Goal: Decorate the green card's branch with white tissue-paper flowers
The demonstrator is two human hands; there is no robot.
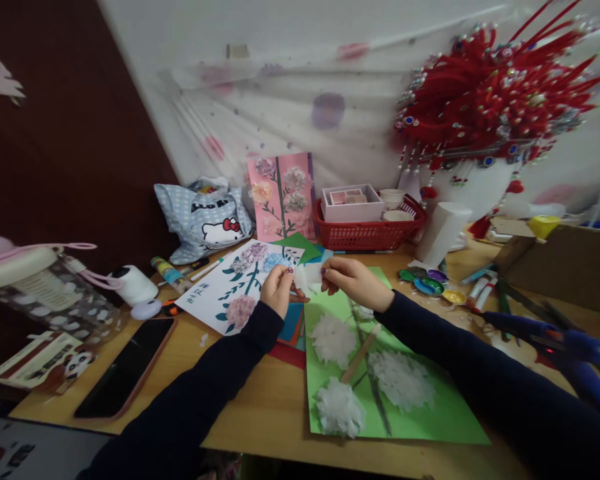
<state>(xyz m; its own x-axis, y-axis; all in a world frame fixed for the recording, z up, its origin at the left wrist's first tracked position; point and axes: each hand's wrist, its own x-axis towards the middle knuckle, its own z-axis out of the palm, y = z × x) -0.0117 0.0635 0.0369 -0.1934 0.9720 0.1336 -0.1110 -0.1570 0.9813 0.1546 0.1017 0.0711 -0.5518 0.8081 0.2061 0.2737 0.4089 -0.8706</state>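
Above the top of a green sheet (450,420), my left hand (279,291) and my right hand (347,280) face each other. A piece of thin white paper (308,276) is stretched between them, pinched by the fingertips of both. On the green sheet lie several fluffy white paper flowers (333,339) beside a dark painted stem (379,400). A pointed wooden stick (361,355) rests diagonally among the flowers. Just left of my left hand, a white sheet with painted flowers (210,297) lies on the table.
A phone (125,368) and a jar (45,293) are at left. Behind stand a pink flower picture (265,223), a cloth bag (200,217) and a red basket (365,235). Paint dishes (430,285), a blue glue gun (540,337) and a red headdress (500,100) are at right.
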